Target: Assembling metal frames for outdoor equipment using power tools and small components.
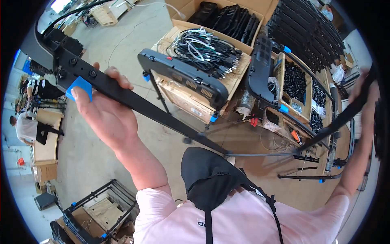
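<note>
Holding a large black plastic frame (162, 116) up in the air, the person stretches both arms wide. The left hand (103, 112) is wrapped around the long left bar of this frame, fingers curled over its top edge, just beside a small blue plastic clip (79, 87). The right hand (365, 87) is near the right bar at the picture's rim; it seems closed on the bar, but I cannot tell its grip for sure. The 2 bars run down and meet in front of the person's chest, above a black apron (207, 179) worn over a pink shirt.

Behind the frame stands a brown wooden workbench (252, 142). On it are an open cardboard box of black and white cables (205, 46), a second cardboard box of small black parts (294, 81), and more black frames leaning against these boxes. A stack of long black frame pieces (308, 28) lies further back. The floor is grey concrete (85, 158). At the left, another person in a white shirt (26, 128) works at a cardboard carton, well apart.
</note>
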`<state>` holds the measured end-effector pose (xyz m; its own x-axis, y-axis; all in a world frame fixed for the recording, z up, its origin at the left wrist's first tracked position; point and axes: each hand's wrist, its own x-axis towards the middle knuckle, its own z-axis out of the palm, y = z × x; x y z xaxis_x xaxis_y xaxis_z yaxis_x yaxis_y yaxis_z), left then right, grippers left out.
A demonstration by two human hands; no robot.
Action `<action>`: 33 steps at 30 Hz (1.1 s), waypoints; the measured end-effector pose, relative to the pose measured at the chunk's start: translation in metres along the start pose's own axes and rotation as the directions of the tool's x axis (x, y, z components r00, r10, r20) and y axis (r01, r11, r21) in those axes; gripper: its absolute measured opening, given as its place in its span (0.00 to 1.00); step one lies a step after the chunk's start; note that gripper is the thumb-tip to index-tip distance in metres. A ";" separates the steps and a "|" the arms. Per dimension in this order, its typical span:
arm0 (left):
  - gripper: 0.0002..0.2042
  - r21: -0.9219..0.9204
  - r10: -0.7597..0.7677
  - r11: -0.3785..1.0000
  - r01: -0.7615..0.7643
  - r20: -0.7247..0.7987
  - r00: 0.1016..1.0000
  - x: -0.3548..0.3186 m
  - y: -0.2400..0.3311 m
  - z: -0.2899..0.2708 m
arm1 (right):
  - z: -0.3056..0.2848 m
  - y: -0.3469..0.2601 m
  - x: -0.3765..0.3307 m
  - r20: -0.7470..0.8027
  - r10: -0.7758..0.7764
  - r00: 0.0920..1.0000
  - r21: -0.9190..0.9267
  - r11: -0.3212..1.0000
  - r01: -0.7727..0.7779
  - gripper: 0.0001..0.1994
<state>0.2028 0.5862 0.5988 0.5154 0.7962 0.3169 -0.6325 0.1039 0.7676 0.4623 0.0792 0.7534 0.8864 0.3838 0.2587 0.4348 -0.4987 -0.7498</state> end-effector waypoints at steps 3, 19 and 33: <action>0.26 0.004 0.064 0.998 -0.064 -0.067 0.996 0.010 -0.003 -0.043 | 0.135 0.030 -0.075 -0.065 0.033 0.997 0.132 0.991 -0.024 0.26; 0.15 0.664 -0.468 0.583 0.468 -0.196 0.861 0.091 -0.198 -0.315 | 0.505 0.197 -0.250 0.560 0.060 0.827 0.258 0.935 -0.243 0.17; 0.16 0.685 -0.478 0.521 0.510 -0.261 0.839 0.130 -0.311 -0.357 | 0.589 0.228 -0.213 0.399 0.237 0.886 -0.048 0.970 -0.238 0.15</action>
<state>0.2595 0.8701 0.2022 0.5836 0.7738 -0.2462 0.3293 0.0516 0.9428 0.2797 0.3414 0.1685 0.8250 0.5318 -0.1915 0.2182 -0.6121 -0.7601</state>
